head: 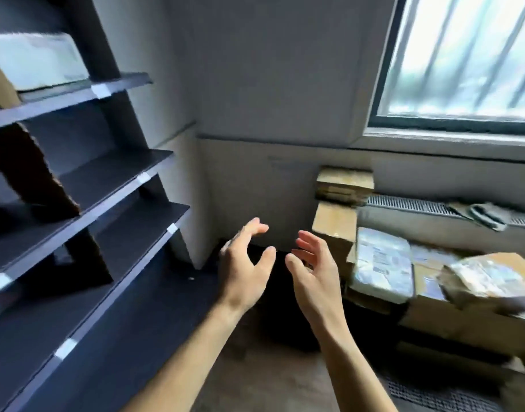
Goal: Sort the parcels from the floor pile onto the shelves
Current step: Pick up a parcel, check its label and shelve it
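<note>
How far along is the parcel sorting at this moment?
Done: a white parcel lies on the upper shelf, a brown cardboard box leans on the shelf below. In hand: nothing; left hand and right hand are both empty, fingers loosely spread. Left: a pile of boxes and wrapped parcels by the window.

Parcel labels [381,264]: printed, seemingly shipping text, too blurred to read.
Shelf tags [101,90]: white, nothing legible.
</note>
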Tool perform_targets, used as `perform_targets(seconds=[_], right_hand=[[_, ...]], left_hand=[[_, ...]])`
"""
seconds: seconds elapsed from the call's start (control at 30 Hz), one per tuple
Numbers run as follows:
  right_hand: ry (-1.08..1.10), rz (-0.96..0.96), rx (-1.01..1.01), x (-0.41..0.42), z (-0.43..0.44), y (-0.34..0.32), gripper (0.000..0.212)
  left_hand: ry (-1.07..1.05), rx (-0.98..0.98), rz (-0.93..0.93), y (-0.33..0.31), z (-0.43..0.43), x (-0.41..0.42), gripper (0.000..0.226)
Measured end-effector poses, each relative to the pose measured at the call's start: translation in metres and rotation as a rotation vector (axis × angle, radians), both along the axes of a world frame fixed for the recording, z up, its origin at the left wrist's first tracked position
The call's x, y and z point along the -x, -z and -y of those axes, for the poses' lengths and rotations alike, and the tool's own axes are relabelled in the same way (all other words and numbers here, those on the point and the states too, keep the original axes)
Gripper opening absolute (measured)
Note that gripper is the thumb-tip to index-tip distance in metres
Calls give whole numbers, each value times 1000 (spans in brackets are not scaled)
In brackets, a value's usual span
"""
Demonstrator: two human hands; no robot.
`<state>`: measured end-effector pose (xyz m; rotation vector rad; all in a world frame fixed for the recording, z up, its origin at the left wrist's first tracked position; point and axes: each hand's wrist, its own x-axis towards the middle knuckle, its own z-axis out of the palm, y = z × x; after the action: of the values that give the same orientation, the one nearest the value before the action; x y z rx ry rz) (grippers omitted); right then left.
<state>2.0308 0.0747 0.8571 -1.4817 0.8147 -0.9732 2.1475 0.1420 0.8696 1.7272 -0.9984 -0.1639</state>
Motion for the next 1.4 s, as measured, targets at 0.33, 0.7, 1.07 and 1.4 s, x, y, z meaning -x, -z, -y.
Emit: perform_targets(seconds=[0.33,0.7,1.07,1.4], right_hand=[[305,-142,8,7,167,10,40],[359,-239,-44,-47,296,28,35],[359,-197,-291,-85,472,107,38],[376,-256,-487,-109,624,156,33]], left_hand=[[335,-89,-84,15,192,-8,45],[360,-133,-302,41,333,-87,26],[252,-347,-480,94,487,-139,32],[103,-556,-691,135,614,-171,39]])
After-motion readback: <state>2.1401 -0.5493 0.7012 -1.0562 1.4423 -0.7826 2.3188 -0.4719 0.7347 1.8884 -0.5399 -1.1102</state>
